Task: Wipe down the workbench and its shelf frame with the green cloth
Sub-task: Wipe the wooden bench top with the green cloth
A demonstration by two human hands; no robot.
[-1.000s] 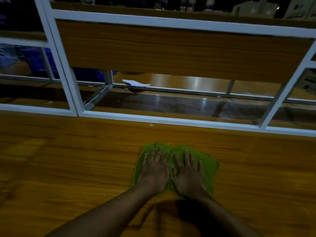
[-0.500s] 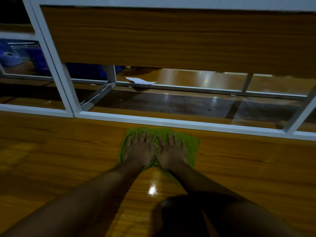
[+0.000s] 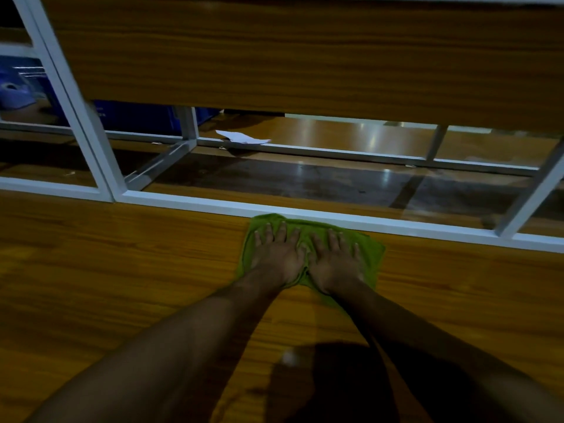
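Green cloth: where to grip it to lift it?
I'd pinch the cloth at its free right edge, coming from the right and above. It lies flat on the bench, its far edge is against the frame rail, and the left hand and right hand press flat on its middle, so that side shows the most loose fabric.

White paper [image 3: 242, 137], blue bin [image 3: 140, 117]

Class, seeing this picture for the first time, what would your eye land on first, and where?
The bright green cloth lies mid-frame on the wooden workbench, its far edge at the white frame rail. The left hand and right hand press flat on it, side by side. Beyond the rail, a white scrap of paper stands out in the dim background.
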